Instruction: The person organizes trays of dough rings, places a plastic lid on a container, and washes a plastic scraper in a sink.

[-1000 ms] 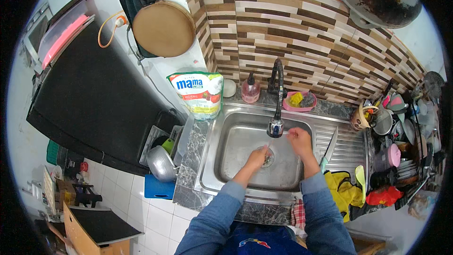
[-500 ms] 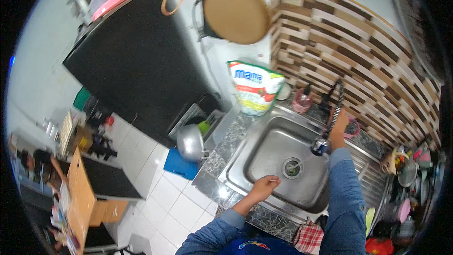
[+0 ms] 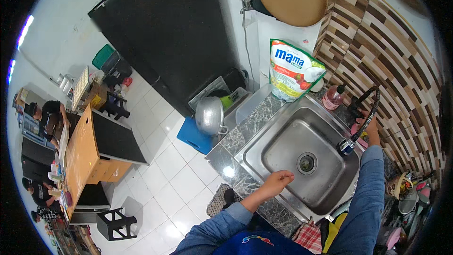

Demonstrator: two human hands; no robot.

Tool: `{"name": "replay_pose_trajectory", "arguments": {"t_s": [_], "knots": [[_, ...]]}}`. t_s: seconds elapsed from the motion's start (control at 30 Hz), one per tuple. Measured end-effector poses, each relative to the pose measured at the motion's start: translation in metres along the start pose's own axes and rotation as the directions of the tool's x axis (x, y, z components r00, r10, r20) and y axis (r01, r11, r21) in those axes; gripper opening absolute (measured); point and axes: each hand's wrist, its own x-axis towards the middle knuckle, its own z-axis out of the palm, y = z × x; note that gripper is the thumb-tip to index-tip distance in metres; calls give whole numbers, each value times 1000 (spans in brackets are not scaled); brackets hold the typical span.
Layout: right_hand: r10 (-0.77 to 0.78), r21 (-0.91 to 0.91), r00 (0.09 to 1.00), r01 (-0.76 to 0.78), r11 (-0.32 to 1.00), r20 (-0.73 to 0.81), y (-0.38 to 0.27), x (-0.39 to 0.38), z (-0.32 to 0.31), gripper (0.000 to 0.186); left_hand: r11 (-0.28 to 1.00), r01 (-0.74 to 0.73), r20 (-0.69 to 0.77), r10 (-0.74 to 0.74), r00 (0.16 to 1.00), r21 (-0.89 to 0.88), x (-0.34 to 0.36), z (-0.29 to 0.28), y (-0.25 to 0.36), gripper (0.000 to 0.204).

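A steel sink [image 3: 309,134] sits in a dark marbled counter before me. At its right, my right hand [image 3: 371,125] reaches behind the hose-like spout of the black faucet [image 3: 375,104], its fingers closed at the handle by the base and partly hidden. The spout's chrome head [image 3: 346,147] hangs over the basin, and no stream of water shows from it. Over the sink's near left rim is my left hand [image 3: 277,182], its fingers curled together; whatever they hold, if anything, is too small to name. The drain [image 3: 306,163] has greenish bits in it.
A detergent pouch [image 3: 293,71] and a pink pump bottle [image 3: 333,97] stand behind the sink. At right are crowded utensils [image 3: 408,198]. A metal pot [image 3: 210,115] sits left of the counter. A checked cloth [image 3: 309,237] hangs in front. People work at a wooden table [image 3: 85,156].
The thin stream from the faucet head has stopped. My right hand stays at the faucet base and my left by the near rim, while the view has shifted left.
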Motion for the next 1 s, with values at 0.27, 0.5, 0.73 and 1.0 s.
{"name": "replay_pose_trajectory", "arguments": {"t_s": [0.27, 0.5, 0.73, 1.0], "knots": [[184, 925, 976, -171, 338, 113, -155, -195, 76, 16, 941, -102, -137, 153, 979, 322, -72, -42, -14, 41], [-92, -132, 919, 153, 979, 383, -155, -353, 164, 27, 709, -200, 47, 230, 972, 677, -134, -65, -5, 53], [-34, -85, 998, 30, 996, -49, -287, -433, 173, 34, 737, -237, -195, 448, 873, 633, -261, -149, -79, 41], [-116, 47, 980, 109, 993, 164, -324, -496, 226, 42, 946, 3, -536, 181, 825, 324, -470, -263, -122, 51]]}}
